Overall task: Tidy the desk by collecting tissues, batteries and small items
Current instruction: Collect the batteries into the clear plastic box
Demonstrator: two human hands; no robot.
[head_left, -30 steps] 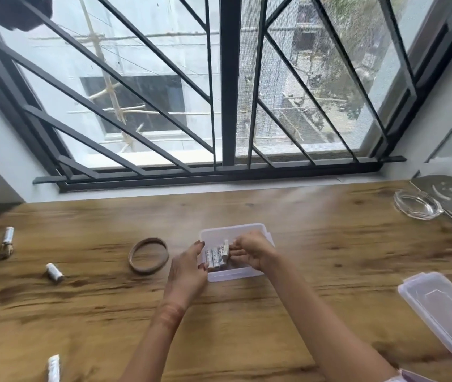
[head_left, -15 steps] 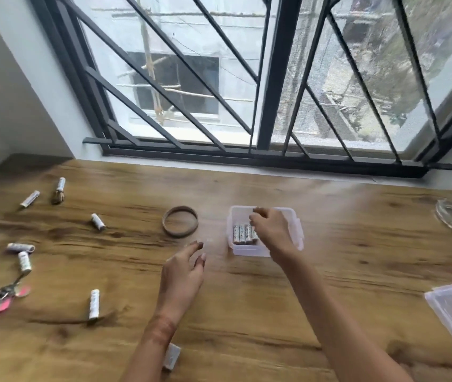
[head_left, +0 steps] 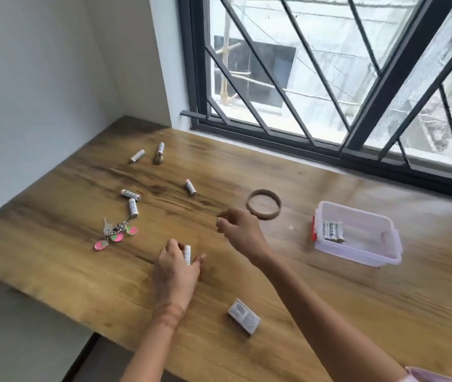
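My left hand point(head_left: 176, 267) grips a white battery point(head_left: 187, 254) near the desk's front. My right hand point(head_left: 240, 230) hovers above the desk with fingers loosely curled and nothing in it. A clear plastic box point(head_left: 362, 253) at the right holds several batteries point(head_left: 332, 231). Loose batteries lie at the left: one point(head_left: 191, 187) in the middle, two point(head_left: 131, 198) beside a keyring point(head_left: 116, 234) with pink tags, and one point(head_left: 137, 155) near the wall next to a small brush-tipped item point(head_left: 159, 153).
A brown ring point(head_left: 263, 204) lies just beyond my right hand. A small white packet point(head_left: 244, 319) sits near the front edge of the wooden desk point(head_left: 329, 312). A barred window runs along the back, a white wall stands at the left.
The view swung left. My left hand moved down-left and took hold of a battery. My right hand left the box and came over toward the ring.
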